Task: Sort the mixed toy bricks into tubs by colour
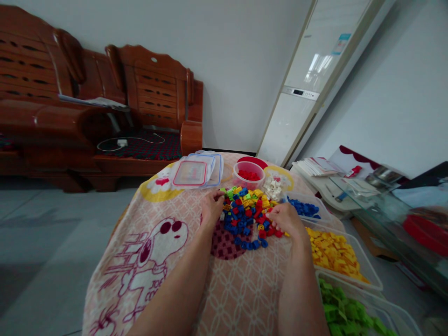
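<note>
This is a home living room. A carved wooden sofa (105, 107) stands at ten o'clock, a tall floor air conditioner (308, 84) at one o'clock, and a cartoon-printed cloth (147, 261) covers the worktop.

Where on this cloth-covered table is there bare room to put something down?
Free: the pink cartoon-dog tablecloth left of the left hand, from the stacked clear lids toward the near edge. Crowded: the mixed pile of small coloured bricks between both hands, and clear tubs of yellow and green bricks beside the right hand.
</note>
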A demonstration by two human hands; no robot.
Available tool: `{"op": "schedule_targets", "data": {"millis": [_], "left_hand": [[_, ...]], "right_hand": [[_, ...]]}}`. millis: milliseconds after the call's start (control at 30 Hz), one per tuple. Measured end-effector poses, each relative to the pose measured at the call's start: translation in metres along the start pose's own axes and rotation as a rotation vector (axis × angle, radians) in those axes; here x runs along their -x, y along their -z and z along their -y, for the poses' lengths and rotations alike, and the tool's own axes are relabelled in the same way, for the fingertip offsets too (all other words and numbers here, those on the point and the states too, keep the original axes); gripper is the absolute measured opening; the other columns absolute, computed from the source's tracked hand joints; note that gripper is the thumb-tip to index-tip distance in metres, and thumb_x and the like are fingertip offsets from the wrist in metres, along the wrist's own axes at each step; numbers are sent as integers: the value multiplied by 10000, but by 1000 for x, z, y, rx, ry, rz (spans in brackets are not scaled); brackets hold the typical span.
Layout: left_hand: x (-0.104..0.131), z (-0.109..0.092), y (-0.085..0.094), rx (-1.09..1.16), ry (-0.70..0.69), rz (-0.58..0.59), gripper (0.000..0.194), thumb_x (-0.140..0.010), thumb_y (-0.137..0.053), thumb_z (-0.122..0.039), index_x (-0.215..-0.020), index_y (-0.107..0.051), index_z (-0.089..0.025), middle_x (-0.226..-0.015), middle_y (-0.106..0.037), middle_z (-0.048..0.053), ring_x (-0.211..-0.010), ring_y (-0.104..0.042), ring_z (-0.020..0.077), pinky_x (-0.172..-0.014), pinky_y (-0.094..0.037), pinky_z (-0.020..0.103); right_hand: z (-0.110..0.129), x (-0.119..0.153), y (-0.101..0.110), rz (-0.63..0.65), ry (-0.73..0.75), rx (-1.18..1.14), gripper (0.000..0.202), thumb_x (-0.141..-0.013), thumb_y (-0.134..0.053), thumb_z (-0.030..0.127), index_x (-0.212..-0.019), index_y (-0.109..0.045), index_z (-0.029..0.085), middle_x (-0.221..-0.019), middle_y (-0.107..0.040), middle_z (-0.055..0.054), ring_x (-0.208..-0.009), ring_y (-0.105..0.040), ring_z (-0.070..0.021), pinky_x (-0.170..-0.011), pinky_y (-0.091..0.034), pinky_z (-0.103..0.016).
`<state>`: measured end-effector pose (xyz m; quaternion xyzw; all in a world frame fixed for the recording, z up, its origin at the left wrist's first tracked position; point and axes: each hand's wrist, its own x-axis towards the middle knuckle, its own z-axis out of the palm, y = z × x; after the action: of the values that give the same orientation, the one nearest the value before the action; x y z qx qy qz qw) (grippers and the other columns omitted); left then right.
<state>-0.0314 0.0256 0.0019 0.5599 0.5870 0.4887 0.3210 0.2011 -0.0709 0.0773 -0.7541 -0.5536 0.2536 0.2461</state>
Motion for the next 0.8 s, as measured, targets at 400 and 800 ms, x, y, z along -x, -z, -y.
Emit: {"op": "schedule_targets", "data": {"millis": [400, 800], "left_hand": [[2, -4, 0, -27, -1, 23, 248, -754, -549, -220, -902, -747, -199, -859, -747, 35, -800, -688, 174, -713, -522, 255], [3, -9, 0, -53, 4, 31, 246, -760, -554, -198, -907, -752, -196, -877, -751, 43, -826, -693, 191, -747, -520, 282]], "right_hand": [[4, 1, -6, 86, 51, 232, 175, -678, -698, 202, -520, -624, 184, -431, -567, 12, -391, -502, -99, -458, -340, -207], [4, 1, -7, 56, 110, 245, 163, -667, -683, 231, -518, -627, 197, -437, -572, 7, -440, -537, -118, -469, -346, -207]]}}
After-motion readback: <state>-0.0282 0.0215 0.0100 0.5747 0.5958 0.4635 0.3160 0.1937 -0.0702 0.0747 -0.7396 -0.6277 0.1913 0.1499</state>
